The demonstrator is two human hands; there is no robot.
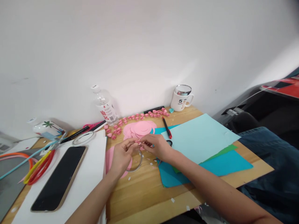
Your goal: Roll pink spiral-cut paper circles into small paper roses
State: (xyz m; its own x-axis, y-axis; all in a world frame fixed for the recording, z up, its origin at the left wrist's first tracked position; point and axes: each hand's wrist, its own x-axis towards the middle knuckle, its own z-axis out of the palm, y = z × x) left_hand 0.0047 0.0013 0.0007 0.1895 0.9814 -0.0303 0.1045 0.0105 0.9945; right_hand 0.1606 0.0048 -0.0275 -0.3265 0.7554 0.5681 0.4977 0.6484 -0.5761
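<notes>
My left hand (122, 153) and my right hand (156, 146) meet over the middle of the wooden desk (149, 193). Their fingertips pinch a small pink paper piece (138, 142) between them. Just behind lie stacked pink paper circles (140, 128). A clear tape ring (136, 161) lies under my left hand, on a pink sheet (109, 157). Several small rolled pink paper pieces (140, 116) lie in a row toward the wall. Black scissor handles (169, 143) peek out beside my right hand.
A phone (59, 177) lies on white paper at left, near coloured strips (38, 166) and a tape roll (83, 137). A water bottle (105, 107), a white mug (181, 99), a red pen (167, 127) and light blue, teal and green sheets (201, 137) fill the right.
</notes>
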